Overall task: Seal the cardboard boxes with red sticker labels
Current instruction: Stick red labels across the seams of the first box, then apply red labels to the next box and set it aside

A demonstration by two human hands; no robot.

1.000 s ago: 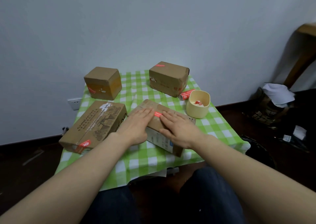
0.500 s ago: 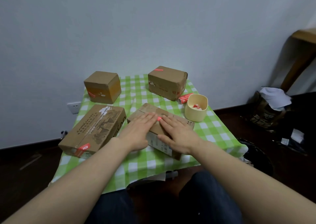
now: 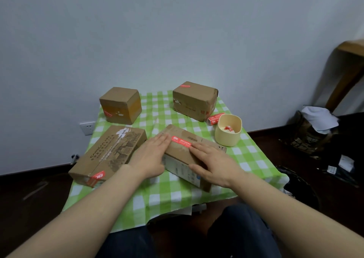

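Red sticker label (image 3: 181,141) lies across the top of the middle cardboard box (image 3: 178,152), on the green checked tablecloth (image 3: 177,194). The left hand (image 3: 150,157) presses flat beside the label's left end, fingers straight and together. The right hand (image 3: 214,160) lies flat, fingers slightly spread, touching its right end.

Left hand (image 3: 150,157): flat, palm down, fingers straight and together.
Right hand (image 3: 213,163): flat, palm down, fingers straight, thumb held apart.
Forearms (image 3: 88,208): bare, stretched forward, angling inward toward each other.
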